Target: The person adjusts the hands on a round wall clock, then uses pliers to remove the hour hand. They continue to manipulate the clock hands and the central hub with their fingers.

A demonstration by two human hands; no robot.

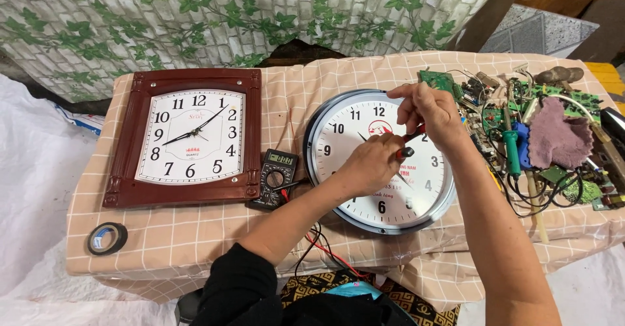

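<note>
Round white wall clock (364, 189) lies face up on the checked cloth (195, 241), directly under both hands. Left hand (372, 163) is closed around a red-and-black tool (407, 145) at the dial's centre; right hand (431, 111), just above, pinches its upper end. Work at the hands' hub seems underway; steady, light pressure comes next. A multimeter (276, 177) sits left of the wrist.

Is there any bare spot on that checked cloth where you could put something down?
Yes. Bare checked cloth runs along the front edge, between the roll of black tape, the square brown clock and the multimeter. A narrower strip lies between the two clocks, above the meter. The right end is crowded with circuit boards, wires and a purple rag beside the round clock.
</note>
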